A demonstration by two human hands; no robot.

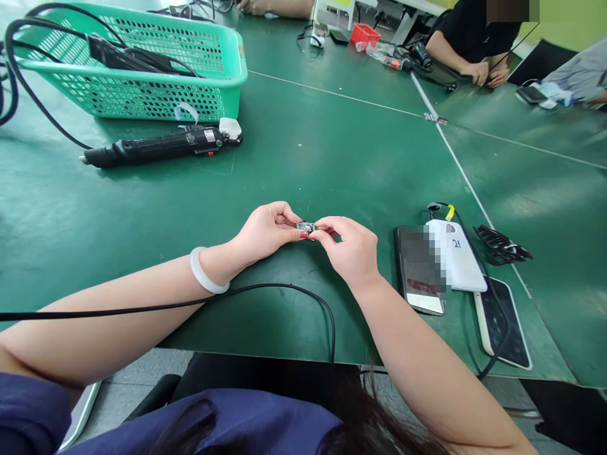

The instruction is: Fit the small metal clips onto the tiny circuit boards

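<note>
A small circuit board (306,227) is held up between my two hands, above the green table (303,158). My left hand (269,232) pinches its left end between thumb and fingers; a white bangle circles that wrist. On the board's right end, the thumb and fingertips of my right hand (348,245) are closed. The fine detail of the board is too small to tell. A black cable (279,285) passes over my left forearm and curves down near the table's front edge.
A black electric screwdriver (161,146) lies before a green basket (232,69) holding black corded tools. Right of my hands are a dark phone (403,265), a white power bank (458,256), another phone (505,322) and a black clip (502,245). People sit at the far right.
</note>
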